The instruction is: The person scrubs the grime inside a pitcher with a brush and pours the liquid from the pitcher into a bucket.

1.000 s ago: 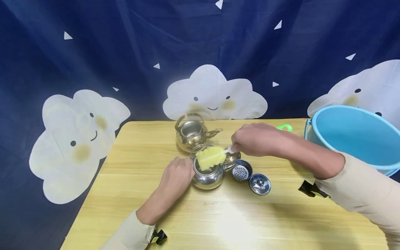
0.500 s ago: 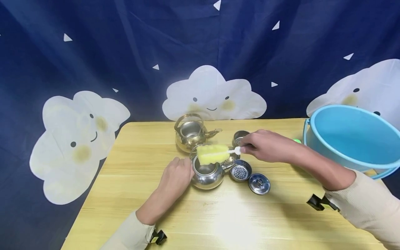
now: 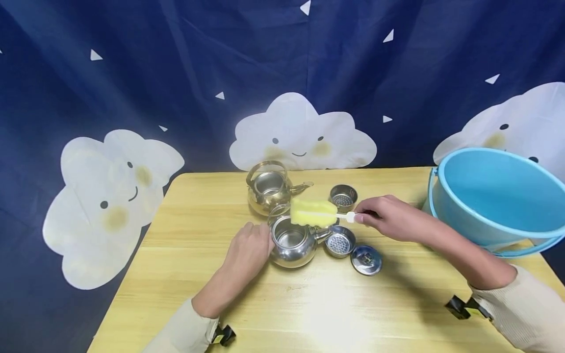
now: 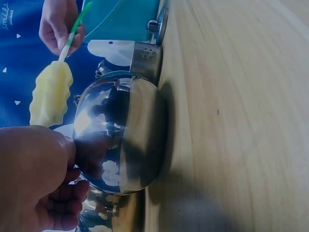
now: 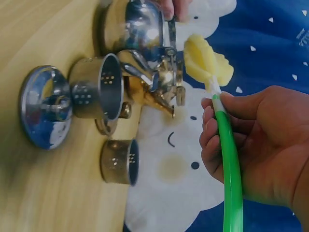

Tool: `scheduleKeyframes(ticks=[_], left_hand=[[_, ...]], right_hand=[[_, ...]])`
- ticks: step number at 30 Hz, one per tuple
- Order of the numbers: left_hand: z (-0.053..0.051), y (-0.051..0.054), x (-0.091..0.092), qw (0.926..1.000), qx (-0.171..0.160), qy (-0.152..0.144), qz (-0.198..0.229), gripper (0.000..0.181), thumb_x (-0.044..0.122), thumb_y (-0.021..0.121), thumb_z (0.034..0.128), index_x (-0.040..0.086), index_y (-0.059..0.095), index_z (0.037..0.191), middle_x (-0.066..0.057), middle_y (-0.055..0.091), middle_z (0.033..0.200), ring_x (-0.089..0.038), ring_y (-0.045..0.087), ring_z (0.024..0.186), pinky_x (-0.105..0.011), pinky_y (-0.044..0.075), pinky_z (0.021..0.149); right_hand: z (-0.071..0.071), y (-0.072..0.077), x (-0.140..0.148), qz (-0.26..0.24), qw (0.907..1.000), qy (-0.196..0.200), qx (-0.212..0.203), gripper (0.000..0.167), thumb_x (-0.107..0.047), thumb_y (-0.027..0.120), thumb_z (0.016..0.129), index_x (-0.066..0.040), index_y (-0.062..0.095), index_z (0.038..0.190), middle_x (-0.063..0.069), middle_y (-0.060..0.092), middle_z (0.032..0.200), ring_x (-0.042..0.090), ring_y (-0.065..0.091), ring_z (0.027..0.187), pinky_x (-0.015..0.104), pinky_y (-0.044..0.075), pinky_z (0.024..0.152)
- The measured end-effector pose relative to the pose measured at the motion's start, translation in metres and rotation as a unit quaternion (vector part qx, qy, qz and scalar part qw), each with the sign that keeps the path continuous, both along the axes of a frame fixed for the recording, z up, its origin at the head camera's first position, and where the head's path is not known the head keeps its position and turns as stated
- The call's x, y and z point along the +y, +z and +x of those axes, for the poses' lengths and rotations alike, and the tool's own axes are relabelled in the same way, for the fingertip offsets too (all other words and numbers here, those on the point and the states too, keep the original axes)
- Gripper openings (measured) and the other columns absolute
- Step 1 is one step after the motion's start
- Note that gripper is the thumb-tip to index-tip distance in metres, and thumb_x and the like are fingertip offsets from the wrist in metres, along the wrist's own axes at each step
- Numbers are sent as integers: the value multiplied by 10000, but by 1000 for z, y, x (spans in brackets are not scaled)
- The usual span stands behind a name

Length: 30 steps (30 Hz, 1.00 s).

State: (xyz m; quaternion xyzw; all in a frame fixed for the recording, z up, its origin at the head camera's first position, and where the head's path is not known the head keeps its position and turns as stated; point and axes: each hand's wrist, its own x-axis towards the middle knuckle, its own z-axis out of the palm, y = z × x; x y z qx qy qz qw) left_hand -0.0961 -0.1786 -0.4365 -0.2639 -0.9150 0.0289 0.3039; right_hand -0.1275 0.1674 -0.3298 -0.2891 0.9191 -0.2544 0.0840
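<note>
My right hand (image 3: pixel 393 218) grips a sponge brush (image 3: pixel 312 213) with a yellow foam head, a white neck and a green handle (image 5: pixel 230 169). The brush lies nearly level above a lidless silver teapot (image 3: pixel 293 257), its foam clear of the opening. At that teapot's left side, my left hand (image 3: pixel 249 250) holds it with curled fingers; the exact grip is partly hidden. Behind it stands a gold teapot (image 3: pixel 260 200), also without its lid. A silver strainer cup (image 3: pixel 340 243) and a silver lid (image 3: pixel 367 260) lie right of the silver spout.
Farther back sits a second strainer cup (image 3: pixel 343 196). A large light-blue bucket (image 3: pixel 450 196) occupies the table's right rear. In the right wrist view, a gold lid (image 5: pixel 107 126) shows partly behind the strainer cups. A blue cloud-patterned curtain (image 3: pixel 198 59) hangs behind the wooden table (image 3: pixel 185 260).
My right hand has drawn the brush up out of the silver teapot's mouth and rightward, towards the bucket. The rear strainer cup has come into view. My left hand and both teapots stayed put.
</note>
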Motion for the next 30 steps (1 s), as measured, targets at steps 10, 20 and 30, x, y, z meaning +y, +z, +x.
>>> scheduleKeyframes(ticks=[10, 20, 30], left_hand=[[0, -2, -1, 10000, -22, 9, 93, 227, 188, 651, 946, 84, 557, 768, 27, 460, 578, -148, 364, 572, -266, 354, 510], [0, -2, 1, 9999, -53, 53, 96, 233, 201, 668, 951, 85, 570, 774, 28, 481, 573, -147, 373, 568, -269, 367, 507], [0, -1, 1, 9998, -160, 93, 63, 239, 211, 663, 967, 78, 575, 788, 19, 494, 587, -150, 388, 574, -270, 378, 506]], right_hand=[[4, -21, 22, -276, 9977, -466, -396, 137, -172, 654, 1010, -85, 747, 1061, -77, 586, 747, 37, 490, 660, 240, 427, 639], [6, -43, 39, -512, 9961, -536, -476, 122, -138, 639, 1014, -81, 740, 1054, -50, 567, 757, 12, 460, 676, 234, 406, 638], [10, -63, 56, -373, 9947, -768, -566, 141, -144, 629, 1020, -68, 739, 1063, -41, 651, 850, 17, 500, 739, 247, 429, 678]])
